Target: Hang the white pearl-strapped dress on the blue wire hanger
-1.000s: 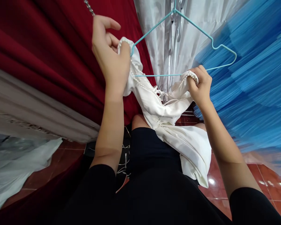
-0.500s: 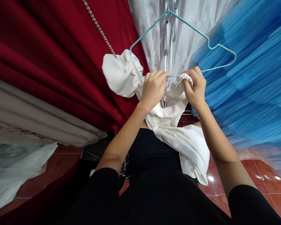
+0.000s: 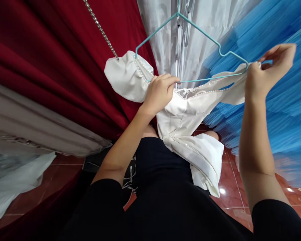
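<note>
A white dress [image 3: 188, 117] with pearl-trimmed edges hangs on a light-blue wire hanger [image 3: 155, 32]. Its left puffed sleeve [image 3: 126, 77] sits over the hanger's left end. My left hand [image 3: 162, 92] is closed around the hanger's bottom bar and the dress edge beside that sleeve. The other sleeve strap [image 3: 232, 85] is stretched out to the hanger's right end, where my right hand [image 3: 264, 72] pinches its pearl edge. The dress's lower part [image 3: 203, 157] lies gathered over my lap.
Dark red fabric [image 3: 65, 67] hangs at the left, with a beaded strand [image 3: 100, 28] in front. White garments [image 3: 158, 50] hang behind the hanger, blue tulle [image 3: 286, 117] at the right. Red tiles [image 3: 230, 187] show below.
My right hand has moved right and slightly up, pulling the strap from the middle of the hanger out to its right end. My left hand has stayed nearly in place.
</note>
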`<state>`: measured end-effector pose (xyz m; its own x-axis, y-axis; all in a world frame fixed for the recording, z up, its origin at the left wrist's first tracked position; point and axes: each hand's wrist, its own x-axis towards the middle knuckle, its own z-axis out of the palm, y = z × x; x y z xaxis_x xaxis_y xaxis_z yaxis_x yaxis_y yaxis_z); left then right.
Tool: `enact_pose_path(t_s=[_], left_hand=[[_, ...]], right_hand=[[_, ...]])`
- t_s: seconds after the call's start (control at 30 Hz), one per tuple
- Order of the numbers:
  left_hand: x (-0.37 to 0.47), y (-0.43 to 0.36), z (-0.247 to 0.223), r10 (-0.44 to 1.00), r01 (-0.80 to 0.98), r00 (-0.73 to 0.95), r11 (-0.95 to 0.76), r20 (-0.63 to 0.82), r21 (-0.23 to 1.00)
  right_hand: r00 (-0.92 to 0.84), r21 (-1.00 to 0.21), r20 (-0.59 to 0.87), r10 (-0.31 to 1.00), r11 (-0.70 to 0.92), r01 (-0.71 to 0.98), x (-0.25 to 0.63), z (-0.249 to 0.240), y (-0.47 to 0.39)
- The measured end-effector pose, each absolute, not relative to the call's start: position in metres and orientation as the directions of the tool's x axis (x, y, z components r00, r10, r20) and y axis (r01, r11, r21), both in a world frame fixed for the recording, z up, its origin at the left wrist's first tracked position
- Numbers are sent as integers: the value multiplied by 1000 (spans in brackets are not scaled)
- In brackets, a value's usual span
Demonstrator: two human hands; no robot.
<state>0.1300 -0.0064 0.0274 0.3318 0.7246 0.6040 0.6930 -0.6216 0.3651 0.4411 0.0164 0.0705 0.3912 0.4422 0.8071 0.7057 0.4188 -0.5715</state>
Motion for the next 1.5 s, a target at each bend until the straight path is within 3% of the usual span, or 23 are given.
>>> enact_pose_path(t_s=[0.23, 0.5, 0.63, 0.73, 0.83, 1.0, 1.17, 1.3, 1.4, 1.5], left_hand=[[142, -2, 24, 734, 707, 303, -601, 607, 374], [135, 2, 16, 727, 744, 290, -580, 622, 331], [129, 0, 15, 708, 730, 294, -600, 642, 327], [129, -4, 16, 687, 693, 342, -645, 641, 322], [122, -6, 12, 648, 672, 306, -666, 697, 324], [80, 7, 8, 588, 806, 50, -501, 807, 316], [40, 32, 33, 649, 787, -117, -401, 752, 468], [6, 47, 45, 487, 788, -228, -416, 843, 453], [-19, 57, 25, 396, 761, -340, -417, 853, 497], [-15, 54, -14, 448, 710, -388, -413, 806, 571]], right_hand=[[108, -304, 932, 345, 586, 751, 393, 113, 38], [-190, -77, 907, 377, 590, 803, 325, 77, 19], [-361, -149, 730, 581, 650, 745, 314, 32, 6], [-351, -168, 671, 653, 595, 786, 319, 9, 14], [-305, -163, 696, 649, 557, 814, 323, 3, 21], [-257, -205, 720, 645, 551, 809, 319, 4, 20], [-240, -219, 709, 663, 531, 819, 319, 2, 20], [-264, -222, 699, 665, 552, 804, 325, 5, 22], [-256, -249, 712, 654, 576, 779, 323, 7, 21], [-260, -285, 710, 654, 605, 743, 318, 6, 20]])
